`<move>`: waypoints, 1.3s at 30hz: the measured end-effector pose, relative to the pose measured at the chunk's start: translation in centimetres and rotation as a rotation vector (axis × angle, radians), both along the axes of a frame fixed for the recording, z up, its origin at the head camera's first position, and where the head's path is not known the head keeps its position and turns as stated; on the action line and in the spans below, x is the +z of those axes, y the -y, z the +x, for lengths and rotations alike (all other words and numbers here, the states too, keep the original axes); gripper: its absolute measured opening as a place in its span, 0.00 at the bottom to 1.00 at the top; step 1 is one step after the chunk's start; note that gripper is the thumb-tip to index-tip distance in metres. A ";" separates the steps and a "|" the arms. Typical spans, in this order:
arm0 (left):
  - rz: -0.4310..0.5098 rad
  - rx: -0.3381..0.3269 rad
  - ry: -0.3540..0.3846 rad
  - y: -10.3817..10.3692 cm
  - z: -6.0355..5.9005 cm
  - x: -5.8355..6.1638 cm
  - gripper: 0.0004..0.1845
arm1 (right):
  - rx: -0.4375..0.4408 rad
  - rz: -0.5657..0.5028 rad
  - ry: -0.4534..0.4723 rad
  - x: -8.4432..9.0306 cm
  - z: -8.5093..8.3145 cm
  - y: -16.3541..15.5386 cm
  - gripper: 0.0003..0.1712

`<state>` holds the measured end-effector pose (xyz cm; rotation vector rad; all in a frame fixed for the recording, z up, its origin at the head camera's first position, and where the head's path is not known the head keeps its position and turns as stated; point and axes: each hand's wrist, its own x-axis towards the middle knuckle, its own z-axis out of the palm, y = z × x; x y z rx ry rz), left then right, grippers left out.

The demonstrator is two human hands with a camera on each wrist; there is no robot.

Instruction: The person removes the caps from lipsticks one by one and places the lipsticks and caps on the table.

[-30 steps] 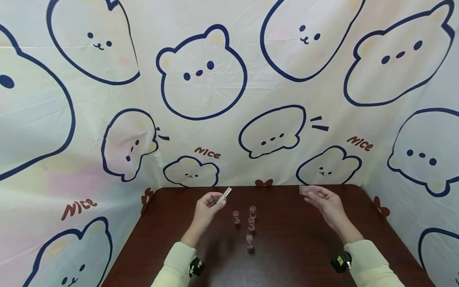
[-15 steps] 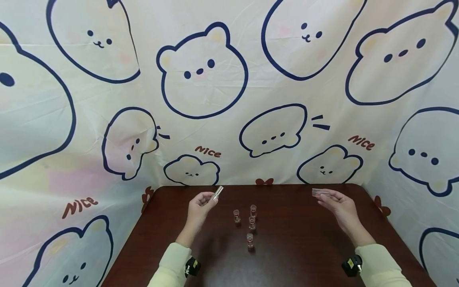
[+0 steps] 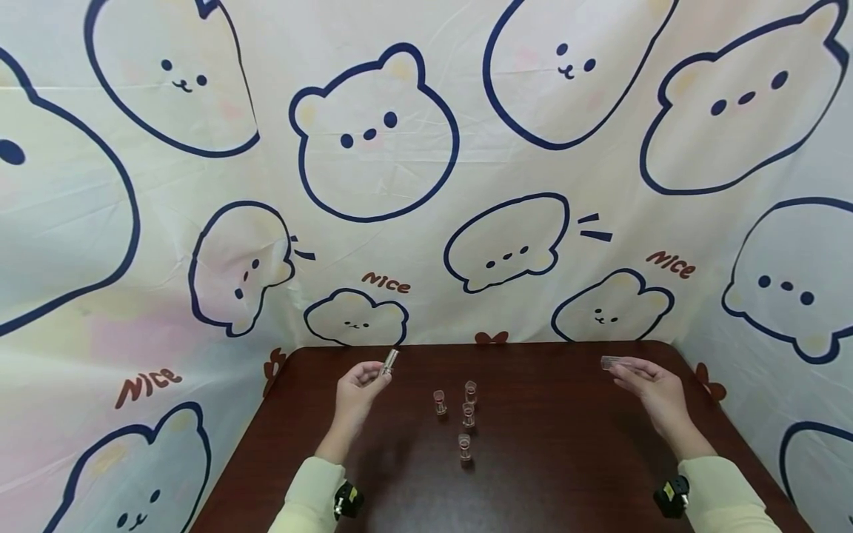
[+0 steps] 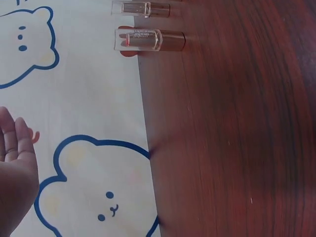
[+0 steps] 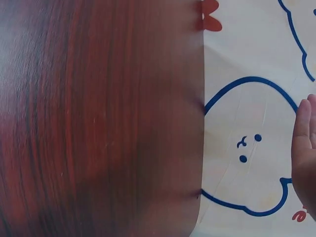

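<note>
In the head view my left hand pinches a shiny lipstick tube between thumb and fingers, tilted up over the table's far left part. Opposite it, my right hand holds a small clear lipstick cap by one end, above the far right part. Between the hands, several lipsticks with clear caps stand upright, among them a left one and a front one. The left wrist view shows one such lipstick closer, with a reddish tip under its cap. Both wrist views catch only part of each hand, without the held things.
The dark brown wooden table ends at a pale curtain printed with bear outlines, which hangs along the back and both sides. A black wrist camera sits on the left sleeve, another on the right sleeve.
Both hands have moved apart: the left one to the left with the lipstick tube, the right one to the right with the clear cap. The standing lipsticks have stayed put.
</note>
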<state>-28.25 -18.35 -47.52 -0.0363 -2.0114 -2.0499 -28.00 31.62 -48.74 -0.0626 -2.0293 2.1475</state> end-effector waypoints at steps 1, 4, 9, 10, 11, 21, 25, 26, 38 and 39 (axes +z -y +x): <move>-0.006 0.006 0.007 0.1 0.0 0.0 0.13 | -0.015 0.023 0.003 -0.1 0.0 -0.1 0.25; -0.017 0.021 0.034 0.6 0.0 -0.2 0.14 | -0.061 0.114 0.026 -0.3 -0.1 -0.5 0.26; -0.028 0.041 0.065 1.2 -0.1 -0.5 0.16 | -0.116 0.273 0.077 -0.6 -0.1 -1.3 0.28; -0.028 0.046 0.070 1.3 -0.1 -0.6 0.16 | -0.120 0.289 0.084 -0.6 -0.1 -1.4 0.28; -0.032 0.052 0.074 1.4 -0.1 -0.7 0.17 | -0.125 0.303 0.091 -0.7 -0.1 -1.6 0.29; -0.076 0.089 0.097 2.4 -0.1 -0.9 0.18 | -0.157 0.415 0.156 -1.7 -0.1 -2.5 0.32; -0.099 0.089 0.109 2.9 -0.1 -1.2 0.20 | -0.170 0.489 0.183 -1.9 -0.1 -2.7 0.32; -0.104 0.090 0.112 3.1 -0.1 -1.3 0.20 | -0.173 0.502 0.185 -2.0 -0.1 -2.7 0.32; -0.120 0.173 0.131 4.5 0.2 -2.0 0.21 | -0.219 0.701 0.197 -2.2 0.0 -3.7 0.27; -0.130 0.185 0.133 4.6 0.2 -2.0 0.22 | -0.227 0.727 0.196 -2.3 0.0 -3.8 0.27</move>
